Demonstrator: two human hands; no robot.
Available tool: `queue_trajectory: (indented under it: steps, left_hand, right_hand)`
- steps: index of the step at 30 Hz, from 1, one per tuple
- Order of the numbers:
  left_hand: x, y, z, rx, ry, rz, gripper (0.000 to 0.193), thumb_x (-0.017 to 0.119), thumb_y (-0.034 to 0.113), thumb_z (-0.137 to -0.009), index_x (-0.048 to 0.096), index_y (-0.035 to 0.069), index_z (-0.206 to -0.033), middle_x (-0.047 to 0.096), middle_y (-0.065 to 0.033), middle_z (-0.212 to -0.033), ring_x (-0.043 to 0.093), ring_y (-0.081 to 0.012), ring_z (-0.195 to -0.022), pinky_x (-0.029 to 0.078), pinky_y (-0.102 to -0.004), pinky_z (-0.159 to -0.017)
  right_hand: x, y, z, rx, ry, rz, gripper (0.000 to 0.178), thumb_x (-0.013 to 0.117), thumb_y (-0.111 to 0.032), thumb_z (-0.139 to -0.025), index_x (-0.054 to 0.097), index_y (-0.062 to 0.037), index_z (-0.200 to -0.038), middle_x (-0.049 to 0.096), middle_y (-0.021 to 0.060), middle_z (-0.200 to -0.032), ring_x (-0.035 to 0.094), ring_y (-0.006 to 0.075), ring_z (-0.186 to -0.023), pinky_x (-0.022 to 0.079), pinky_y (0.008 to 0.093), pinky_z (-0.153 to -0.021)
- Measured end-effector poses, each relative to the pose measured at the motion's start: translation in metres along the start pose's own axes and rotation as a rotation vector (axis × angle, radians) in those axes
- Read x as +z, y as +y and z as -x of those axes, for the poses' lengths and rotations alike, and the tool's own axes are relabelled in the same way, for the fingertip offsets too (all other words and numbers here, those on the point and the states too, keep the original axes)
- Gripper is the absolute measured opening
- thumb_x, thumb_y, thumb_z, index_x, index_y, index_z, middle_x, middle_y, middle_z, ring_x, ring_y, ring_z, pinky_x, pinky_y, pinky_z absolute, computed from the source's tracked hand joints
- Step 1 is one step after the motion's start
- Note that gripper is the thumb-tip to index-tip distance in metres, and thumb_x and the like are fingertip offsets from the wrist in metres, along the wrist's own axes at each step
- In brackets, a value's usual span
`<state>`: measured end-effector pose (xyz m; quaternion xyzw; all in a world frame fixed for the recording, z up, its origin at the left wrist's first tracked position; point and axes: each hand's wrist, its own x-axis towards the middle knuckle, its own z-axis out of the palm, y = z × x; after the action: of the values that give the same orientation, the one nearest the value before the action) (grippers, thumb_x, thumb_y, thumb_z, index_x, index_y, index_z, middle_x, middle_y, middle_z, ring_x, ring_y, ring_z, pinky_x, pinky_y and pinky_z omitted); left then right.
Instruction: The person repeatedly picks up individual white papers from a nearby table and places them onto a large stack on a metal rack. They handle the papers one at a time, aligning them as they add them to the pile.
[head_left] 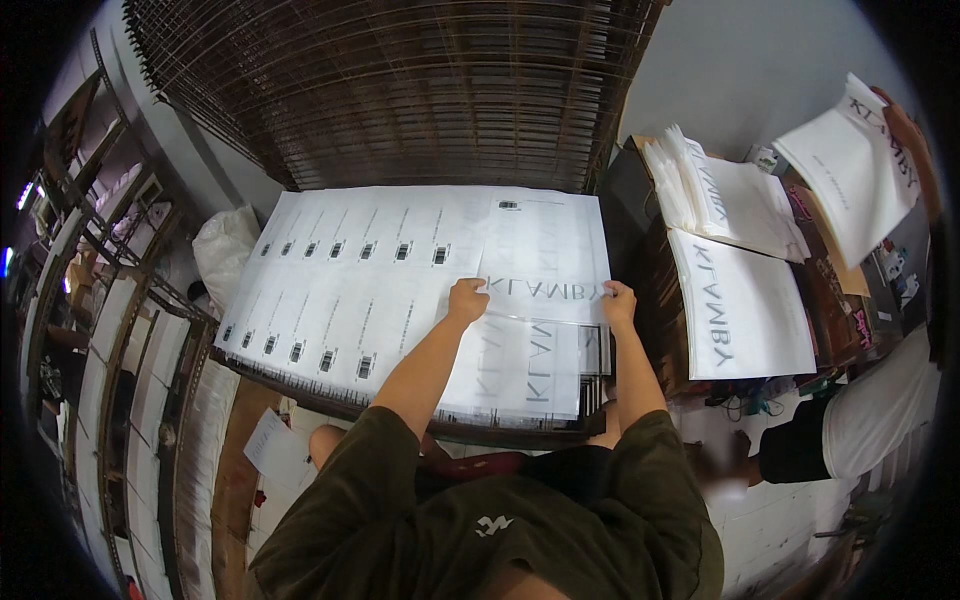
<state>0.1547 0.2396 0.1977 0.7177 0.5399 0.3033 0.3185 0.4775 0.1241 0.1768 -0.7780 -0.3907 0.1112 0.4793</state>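
Observation:
My left hand (468,300) and my right hand (620,302) are closed on opposite sides of a white printed plastic bag (545,270), its dark lettering upside down to me. It lies flat, over other bags of the same kind. Rows of overlapping white bags (340,290) with small dark printed blocks cover the wire rack shelf (400,408) to the left. Nearer to me, another translucent bag (520,375) lets the rack's wires show through at its lower edge. The fingertips are partly hidden by the grip.
Behind the shelf rises a tilted stack of wire racks (400,90). At right, printed bags (745,310) lie piled on a table, and another person's hand (908,140) holds up a bag (850,180). Metal shelving (100,380) stands left, near a white sack (225,250).

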Motion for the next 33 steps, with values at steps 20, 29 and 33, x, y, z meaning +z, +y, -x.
queue_trajectory:
  steps: [20,29,33]
  left_hand:
    - [-0.003,0.003,0.010,0.050,0.051,-0.048,0.034,0.067,0.010,-0.070,0.068,0.007,-0.104,0.068,-0.0135,-0.097,0.066,-0.0288,-0.090,0.052,-0.0375,-0.083]
    - [-0.050,0.044,0.065,0.276,0.238,-0.102,0.043,0.071,0.014,-0.073,0.062,0.009,-0.115,0.061,-0.0114,-0.113,0.055,-0.0303,-0.109,0.046,-0.0400,-0.093]
    - [-0.101,0.021,0.161,0.380,0.321,0.001,0.041,0.072,0.015,-0.074,0.061,0.006,-0.113,0.060,-0.0119,-0.111,0.055,-0.0314,-0.105,0.045,-0.0387,-0.091]
  right_hand:
    - [0.009,0.010,-0.013,-0.040,0.026,-0.002,0.034,0.062,-0.004,-0.073,0.068,-0.0037,-0.106,0.069,0.0182,-0.099,0.066,0.0328,-0.095,0.051,0.0391,-0.085]
    - [-0.008,-0.032,0.016,-0.142,0.163,0.038,0.037,0.070,-0.014,-0.078,0.065,-0.0042,-0.113,0.061,0.0202,-0.112,0.059,0.0361,-0.105,0.047,0.0404,-0.091]
    - [-0.029,-0.035,0.068,-0.153,0.026,-0.218,0.037,0.069,-0.009,-0.084,0.061,-0.0016,-0.119,0.059,0.0119,-0.119,0.058,0.0240,-0.106,0.049,0.0343,-0.088]
